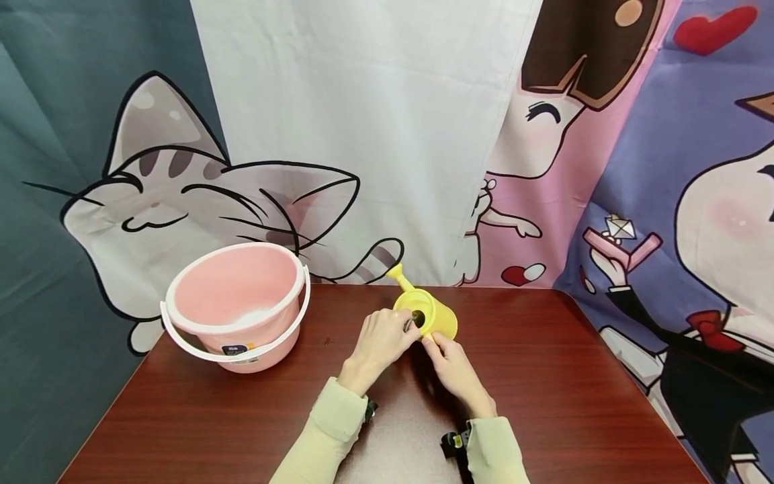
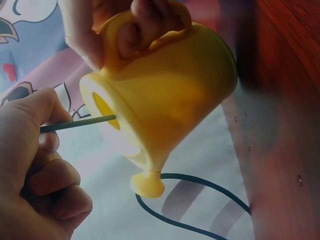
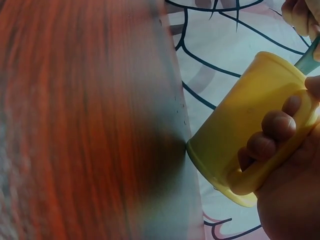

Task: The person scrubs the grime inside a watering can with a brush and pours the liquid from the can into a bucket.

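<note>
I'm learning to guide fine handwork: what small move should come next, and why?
Probably, the left hand should gently move the slender rod inside the yellow watering can: that hand pinches the rod, whose far end is hidden inside the can, while the right hand grips the handle.

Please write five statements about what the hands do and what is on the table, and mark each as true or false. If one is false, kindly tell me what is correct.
1. The right hand grips the handle of the yellow watering can. True.
2. The left hand holds nothing. False: it pinches a thin green stick-like object that reaches into the can's opening.
3. A pink bucket stands on the table, on the person's left side of the can. True.
4. The bucket's handle is black. False: it is white.
5. The watering can is tilted, not upright. True.
</note>
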A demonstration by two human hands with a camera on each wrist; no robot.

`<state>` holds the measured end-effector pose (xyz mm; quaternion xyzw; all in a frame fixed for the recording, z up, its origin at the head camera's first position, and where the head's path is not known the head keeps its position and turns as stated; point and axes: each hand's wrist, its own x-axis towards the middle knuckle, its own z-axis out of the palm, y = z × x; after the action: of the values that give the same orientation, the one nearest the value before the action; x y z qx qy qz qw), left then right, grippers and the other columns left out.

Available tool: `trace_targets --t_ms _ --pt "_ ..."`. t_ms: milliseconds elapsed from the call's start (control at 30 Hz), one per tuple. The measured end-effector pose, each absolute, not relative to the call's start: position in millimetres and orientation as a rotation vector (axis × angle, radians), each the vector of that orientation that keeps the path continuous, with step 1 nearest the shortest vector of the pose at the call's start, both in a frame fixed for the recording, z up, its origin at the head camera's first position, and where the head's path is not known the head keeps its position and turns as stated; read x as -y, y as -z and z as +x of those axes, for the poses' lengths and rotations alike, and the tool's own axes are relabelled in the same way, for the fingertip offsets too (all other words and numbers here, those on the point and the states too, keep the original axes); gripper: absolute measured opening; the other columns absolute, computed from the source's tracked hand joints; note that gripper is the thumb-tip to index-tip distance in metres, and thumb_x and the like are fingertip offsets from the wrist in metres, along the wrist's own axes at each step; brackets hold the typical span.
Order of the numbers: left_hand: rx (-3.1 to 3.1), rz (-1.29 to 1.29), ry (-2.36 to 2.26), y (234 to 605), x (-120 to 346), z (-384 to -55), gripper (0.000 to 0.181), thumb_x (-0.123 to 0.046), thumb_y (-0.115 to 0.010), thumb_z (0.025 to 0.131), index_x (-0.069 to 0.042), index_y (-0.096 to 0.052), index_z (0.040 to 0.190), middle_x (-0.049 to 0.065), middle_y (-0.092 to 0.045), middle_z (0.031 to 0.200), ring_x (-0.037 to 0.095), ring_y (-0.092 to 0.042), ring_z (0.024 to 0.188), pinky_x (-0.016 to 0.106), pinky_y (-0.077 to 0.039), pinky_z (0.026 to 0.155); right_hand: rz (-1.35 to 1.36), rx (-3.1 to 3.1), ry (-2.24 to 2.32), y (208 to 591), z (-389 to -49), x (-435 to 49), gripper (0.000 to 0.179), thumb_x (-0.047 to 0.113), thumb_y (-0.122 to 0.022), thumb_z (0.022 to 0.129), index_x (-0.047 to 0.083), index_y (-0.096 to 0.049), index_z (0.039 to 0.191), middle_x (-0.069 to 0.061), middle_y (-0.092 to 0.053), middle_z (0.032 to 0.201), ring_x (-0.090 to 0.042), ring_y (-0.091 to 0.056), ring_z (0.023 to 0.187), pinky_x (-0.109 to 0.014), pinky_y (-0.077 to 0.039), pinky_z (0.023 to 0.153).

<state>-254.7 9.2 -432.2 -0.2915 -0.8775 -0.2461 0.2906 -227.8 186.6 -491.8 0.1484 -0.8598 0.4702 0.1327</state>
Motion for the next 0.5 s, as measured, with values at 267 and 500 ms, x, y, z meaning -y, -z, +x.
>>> trace_targets --t_ms 267,500 --pt "2.346 -0.797 0.657 422.3 -8.9 -250.1 0.04 -0.013 -0.068 0.074 -0.021 -0.034 0.054 -0.011 -0.018 0.054 0.007 -0.023 0.049 0.023 -0.023 0.044 0.425 2.501 -1.354 490.1 -228.4 -186.5 0.035 0.028 -0.051 0.103 0.018 -0.044 0.07 0.011 -0.034 0.065 -0.009 -0.039 0.062 -0.026 -0.036 0.059" --pt "2.343 -0.794 0.651 420.5 -8.7 -248.1 0.039 -0.013 -0.069 0.074 -0.021 -0.035 0.055 -0.011 -0.019 0.054 0.008 -0.023 0.049 0.024 -0.023 0.044 0.416 2.5 -1.345 490.2 -227.1 -187.1 0.034 0.027 -0.052 0.103 0.018 -0.045 0.07 0.011 -0.035 0.065 -0.009 -0.04 0.063 -0.026 -0.036 0.059"
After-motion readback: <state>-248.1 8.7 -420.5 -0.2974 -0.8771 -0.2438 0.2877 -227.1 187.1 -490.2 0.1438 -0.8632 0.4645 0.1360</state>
